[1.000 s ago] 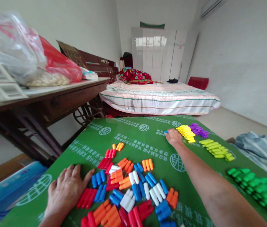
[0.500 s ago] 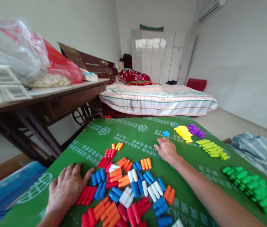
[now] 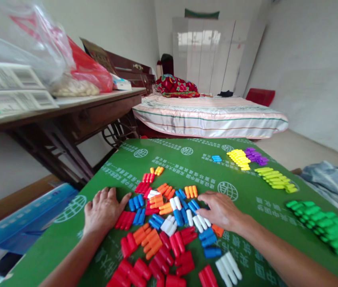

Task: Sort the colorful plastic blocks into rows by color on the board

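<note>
My left hand (image 3: 105, 208) lies palm down on the green board, fingers spread, beside the left edge of a mixed pile of finger-shaped plastic pieces. Its thumb is close to blue pieces (image 3: 136, 202) and red pieces (image 3: 125, 220). At the pile's right side, my right hand (image 3: 220, 210) hovers low with thumb and fingers apart, nothing visible between them. Nearest to its fingertips are orange pieces (image 3: 191, 191), a blue piece (image 3: 193, 206) and white pieces (image 3: 201, 223). An orange piece (image 3: 217, 230) is partly hidden under this hand.
Sorted groups lie along the board's right side: light blue (image 3: 216, 158), yellow (image 3: 238, 158), purple (image 3: 256, 156), yellow-green (image 3: 276, 179) and green pieces (image 3: 321, 225). A wooden table (image 3: 103, 107) with bags stands left; a bed (image 3: 211, 119) is beyond the board (image 3: 169, 159).
My right hand has come back from near the light blue pieces to the right edge of the mixed pile. My left hand stays beside the pile. The view has tilted down.
</note>
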`<state>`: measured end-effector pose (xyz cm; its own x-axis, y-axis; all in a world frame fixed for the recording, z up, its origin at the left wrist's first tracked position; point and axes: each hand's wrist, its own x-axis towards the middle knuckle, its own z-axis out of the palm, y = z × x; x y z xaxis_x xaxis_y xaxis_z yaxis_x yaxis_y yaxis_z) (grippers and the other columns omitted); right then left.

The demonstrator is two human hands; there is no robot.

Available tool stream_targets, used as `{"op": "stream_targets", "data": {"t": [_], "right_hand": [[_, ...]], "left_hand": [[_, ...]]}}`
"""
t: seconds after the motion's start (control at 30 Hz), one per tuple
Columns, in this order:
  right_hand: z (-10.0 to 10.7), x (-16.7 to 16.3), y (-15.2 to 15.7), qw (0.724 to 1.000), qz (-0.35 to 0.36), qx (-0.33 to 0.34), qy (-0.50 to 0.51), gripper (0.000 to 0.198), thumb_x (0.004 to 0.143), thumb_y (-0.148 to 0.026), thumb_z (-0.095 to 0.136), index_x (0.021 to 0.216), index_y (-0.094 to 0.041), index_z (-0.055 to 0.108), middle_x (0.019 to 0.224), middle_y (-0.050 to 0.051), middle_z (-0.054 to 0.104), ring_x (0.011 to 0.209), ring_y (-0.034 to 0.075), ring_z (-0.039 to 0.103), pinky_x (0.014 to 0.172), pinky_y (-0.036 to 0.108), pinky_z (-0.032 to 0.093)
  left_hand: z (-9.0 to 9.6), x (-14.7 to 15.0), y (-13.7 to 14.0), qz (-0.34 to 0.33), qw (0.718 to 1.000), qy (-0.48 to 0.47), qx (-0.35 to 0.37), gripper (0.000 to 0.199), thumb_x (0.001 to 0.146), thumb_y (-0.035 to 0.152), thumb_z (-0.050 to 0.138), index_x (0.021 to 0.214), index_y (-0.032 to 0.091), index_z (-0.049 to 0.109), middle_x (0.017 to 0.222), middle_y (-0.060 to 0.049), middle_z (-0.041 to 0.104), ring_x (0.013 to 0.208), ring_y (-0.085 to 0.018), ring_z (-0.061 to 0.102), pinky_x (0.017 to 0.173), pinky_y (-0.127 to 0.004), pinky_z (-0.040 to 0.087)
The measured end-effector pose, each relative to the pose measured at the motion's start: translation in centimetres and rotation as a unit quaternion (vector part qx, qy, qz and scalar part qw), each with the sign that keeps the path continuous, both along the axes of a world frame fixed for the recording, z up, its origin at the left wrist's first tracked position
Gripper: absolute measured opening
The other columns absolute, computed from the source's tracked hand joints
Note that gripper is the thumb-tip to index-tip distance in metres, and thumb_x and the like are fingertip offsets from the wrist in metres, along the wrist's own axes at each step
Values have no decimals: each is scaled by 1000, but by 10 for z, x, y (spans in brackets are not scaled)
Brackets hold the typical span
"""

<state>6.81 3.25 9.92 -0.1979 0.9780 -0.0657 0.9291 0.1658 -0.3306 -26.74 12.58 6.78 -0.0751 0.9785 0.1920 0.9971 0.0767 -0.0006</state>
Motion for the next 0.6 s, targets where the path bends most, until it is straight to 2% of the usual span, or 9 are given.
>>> {"op": "stream_targets", "data": {"t": [0.23, 0.43, 0.5, 0.6], "right_hand": [[3, -6, 1, 1000, 2, -10, -14, 24, 84, -37, 50, 92, -21, 67, 95, 5, 69, 89, 19, 63, 72, 27, 41], [3, -23, 12, 999, 18, 5, -42, 26, 83, -27, 49, 102, -21, 66, 103, 8, 70, 95, 21, 64, 76, 29, 44], [2, -22, 16, 998, -1, 6, -63, 26, 84, -26, 48, 101, -21, 66, 102, 9, 71, 94, 21, 65, 76, 30, 44], [-3, -7, 26, 994, -75, 6, -83, 25, 85, -30, 49, 100, -21, 67, 100, 10, 72, 93, 23, 66, 74, 31, 46]], "left_hand": [[1, 2, -1, 5, 1000, -6, -3, 67, 83, 55, 27, 126, 9, 49, 141, -21, 44, 134, -37, 34, 104, -55, 30], [2, 0, 1, -1, 1000, -14, 5, 72, 82, 63, 22, 124, 12, 50, 140, -23, 44, 133, -39, 34, 104, -57, 30], [2, -1, 1, -3, 1000, -14, 3, 77, 82, 67, 19, 126, 11, 50, 141, -23, 43, 133, -40, 34, 104, -57, 30], [4, 0, 1, -5, 1000, -15, -2, 83, 81, 70, 16, 127, 9, 49, 141, -24, 43, 133, -41, 34, 104, -57, 30]]}}
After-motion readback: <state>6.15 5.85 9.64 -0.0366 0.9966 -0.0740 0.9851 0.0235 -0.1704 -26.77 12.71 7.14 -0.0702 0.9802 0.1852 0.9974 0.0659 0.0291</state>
